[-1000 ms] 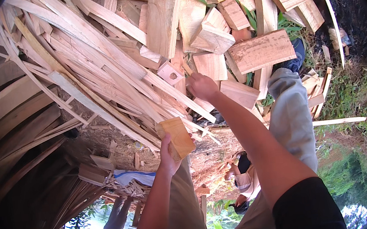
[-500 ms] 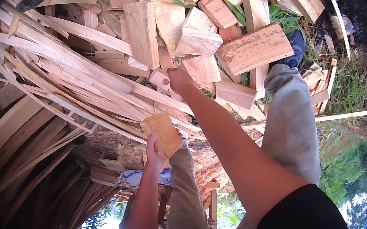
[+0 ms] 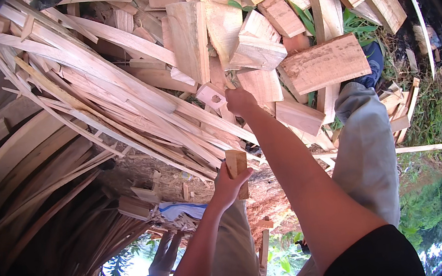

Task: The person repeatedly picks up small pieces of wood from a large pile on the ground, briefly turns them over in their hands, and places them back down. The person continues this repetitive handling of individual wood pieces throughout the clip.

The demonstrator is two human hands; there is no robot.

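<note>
The small wood block (image 3: 237,166) sits in my left hand (image 3: 227,185), below the middle of the view, out in front of my knees. It is a short, flat offcut of pale tan timber, squared at the ends, with a rough sawn face. My left fingers are curled closed around its lower half, thumb on one side, so the upper half stands clear of my grip, roughly upright.

My right hand (image 3: 240,102) is stretched farther out, up against the scrap pile (image 3: 133,82). Its fingers are bent and bunched at the edge of a pale flat board (image 3: 261,85); I see it from the back, so I cannot tell whether it has closed on anything or only touches the wood. Just to its left lies a small light square piece with a round hole (image 3: 212,96) through it.

The pile fills the upper half of the view: long thin splintery strips fanning across the left, and thick, short slabs and wedges heaped to the right. One broad rectangular slab (image 3: 325,63) has a coarse, reddish-brown face. Green leaves (image 3: 352,22) show between pieces near the top right.

My grey trouser leg (image 3: 368,159) runs down the right side. Bare reddish-brown earth (image 3: 271,192) lies beneath the left hand, and grass (image 3: 436,113) edges the far right.
</note>
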